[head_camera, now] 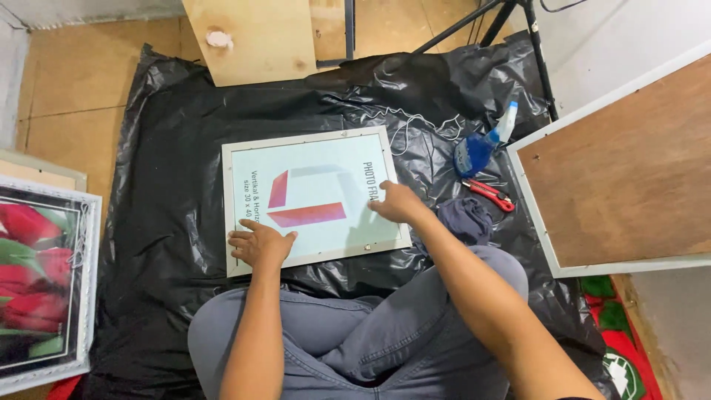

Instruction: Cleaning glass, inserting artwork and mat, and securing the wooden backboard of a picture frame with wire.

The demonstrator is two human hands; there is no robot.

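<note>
Here the white photo frame (315,196) lies flat on the black plastic sheet (155,185) spread over the floor, straight ahead of my knees, with its long axis running left to right across me and tilted slightly, the right end a little farther away than the left. Both my hands are on it. My left hand (259,244) rests on the near left corner, palm down, fingers spread flat over the rim and onto the glazed face; that grip is released, pressing rather than grasping. My right hand (396,201) sits at the right short edge, about midway along it, fingers curled down toward the printed insert sheet; I cannot tell whether they pinch the rim or only touch it. So the frame stretches between my two hands, the left one nearer my body, the right one farther out and reaching across my thigh.

To my right, beyond the frame, lie a blue spray bottle (480,144), red-handled pliers (489,194) and a dark cloth (465,218) just beside my right forearm. A larger frame with a brown backing board (622,174) stands well to the right, and a framed picture of red tulips (41,281) is at my left.
</note>
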